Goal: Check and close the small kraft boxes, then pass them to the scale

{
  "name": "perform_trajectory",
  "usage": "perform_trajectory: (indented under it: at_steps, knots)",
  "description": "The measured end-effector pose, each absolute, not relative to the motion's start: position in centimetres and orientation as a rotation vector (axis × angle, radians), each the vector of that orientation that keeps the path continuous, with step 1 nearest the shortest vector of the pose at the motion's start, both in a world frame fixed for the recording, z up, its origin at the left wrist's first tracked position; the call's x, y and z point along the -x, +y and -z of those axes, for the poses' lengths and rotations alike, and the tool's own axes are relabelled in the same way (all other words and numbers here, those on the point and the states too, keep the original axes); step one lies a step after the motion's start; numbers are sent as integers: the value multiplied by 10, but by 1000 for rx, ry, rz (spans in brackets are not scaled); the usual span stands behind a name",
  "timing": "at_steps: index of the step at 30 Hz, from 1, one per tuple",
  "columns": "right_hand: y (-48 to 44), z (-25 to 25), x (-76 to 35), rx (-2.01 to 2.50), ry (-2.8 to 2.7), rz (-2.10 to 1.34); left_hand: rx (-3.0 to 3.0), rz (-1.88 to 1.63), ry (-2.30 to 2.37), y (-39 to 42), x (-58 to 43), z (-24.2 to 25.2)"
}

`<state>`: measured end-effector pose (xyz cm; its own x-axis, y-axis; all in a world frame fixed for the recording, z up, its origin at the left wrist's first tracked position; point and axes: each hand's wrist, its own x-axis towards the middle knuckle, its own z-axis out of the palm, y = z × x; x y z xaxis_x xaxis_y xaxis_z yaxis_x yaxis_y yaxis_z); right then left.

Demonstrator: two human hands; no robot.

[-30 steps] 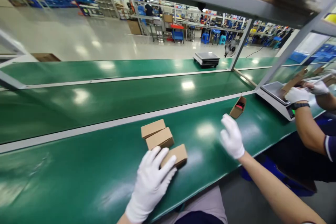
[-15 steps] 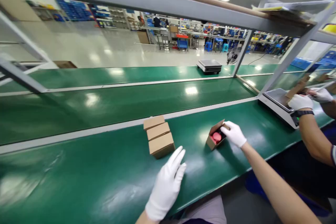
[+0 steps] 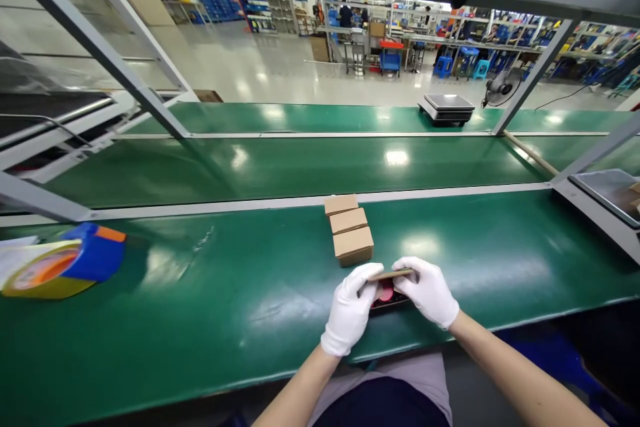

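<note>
Both my hands wear white gloves and hold a small open cardboard box (image 3: 393,275) just above the near edge of the green bench. My left hand (image 3: 351,307) grips its left side, fingers closed at the flap. On the other side my right hand (image 3: 429,290) pinches the raised lid at its right corner. Inside the box a round red item (image 3: 385,292) shows, with something dark around it; the rest is hidden by the lid and gloves. Just beyond my hands, three closed cardboard boxes (image 3: 353,243) sit in a row on the bench.
A blue and yellow tape dispenser (image 3: 95,257) stands at the left on the green work surface (image 3: 210,340). One scale (image 3: 607,197) is at the right edge, another scale (image 3: 447,109) on the far belt. Metal frame posts rise at both sides; a fan (image 3: 503,87) stands behind.
My right hand has brought the open box leftward and nearer my body. My left hand has closed on it. The view has turned left, bringing the tape dispenser into sight and the co-worker's hands out.
</note>
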<state>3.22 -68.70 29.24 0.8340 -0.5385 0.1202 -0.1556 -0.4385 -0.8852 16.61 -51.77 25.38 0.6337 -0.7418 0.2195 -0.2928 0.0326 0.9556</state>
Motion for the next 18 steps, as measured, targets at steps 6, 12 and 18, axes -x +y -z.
perform_trajectory:
  at_steps: [6,12,18]
  knots:
    - [-696,-300,-3,2565,-174,547,-1607,130,-1399,-488,-176,-250]
    - [-697,-290,-9,2657,-251,586,-1722,-132,-1498,-495,-166,-255]
    - [-703,-299,-15,2668,-277,600,-1702,-89,-1477,-495,-168,-256]
